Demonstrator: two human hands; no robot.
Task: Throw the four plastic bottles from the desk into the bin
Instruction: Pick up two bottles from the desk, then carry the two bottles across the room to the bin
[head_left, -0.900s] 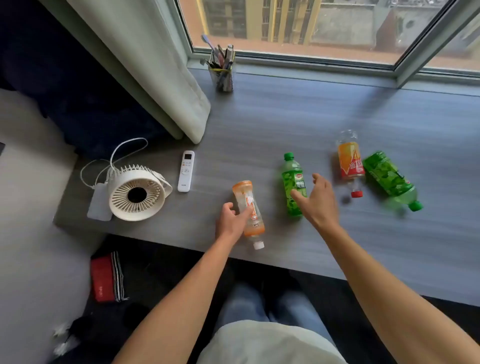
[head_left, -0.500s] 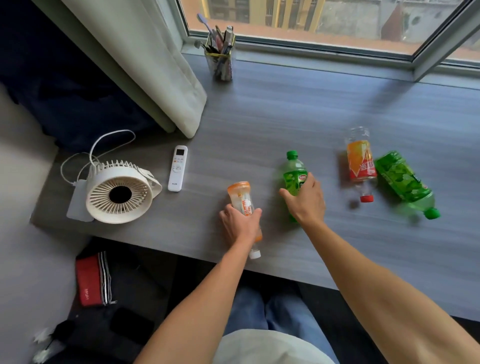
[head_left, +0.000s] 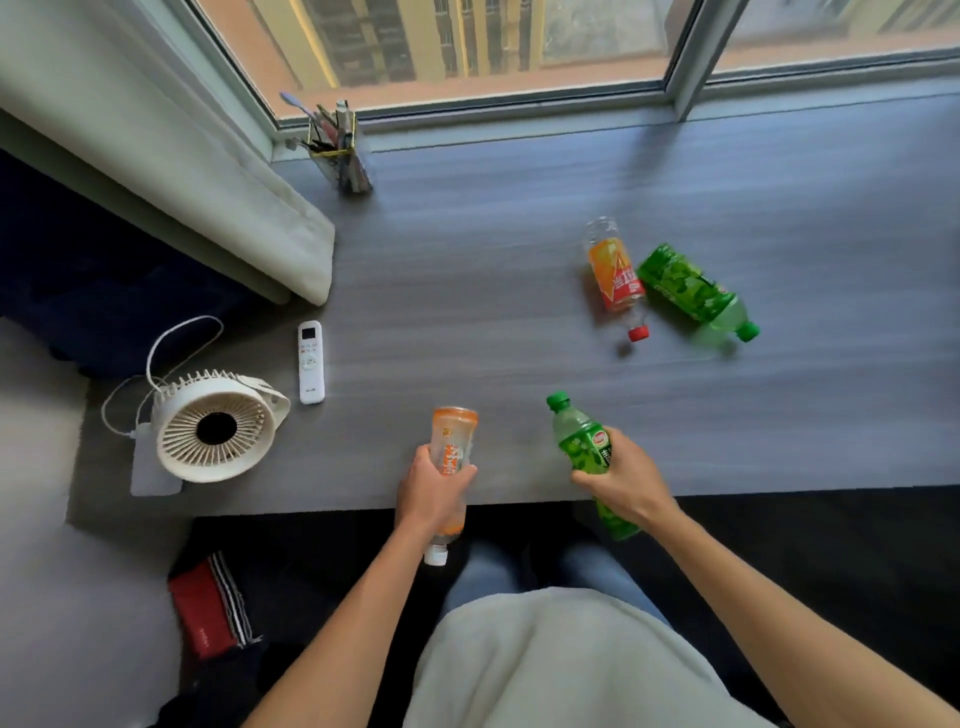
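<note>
Each hand (head_left: 431, 493) grips a bottle (head_left: 451, 452) over the desk (head_left: 467, 322) edge.

Grey desk (head_left: 493, 249), two bottles (head_left: 615, 275) lying, fan (head_left: 215, 428), remote (head_left: 311, 362), pen holder (head_left: 345, 156)

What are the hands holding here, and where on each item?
Left hand grips the orange bottle around its middle; right hand grips the green bottle around its middle.

White fan (head_left: 215, 428), remote (head_left: 310, 362), pen holder (head_left: 343, 156), curtain (head_left: 171, 171)
</note>
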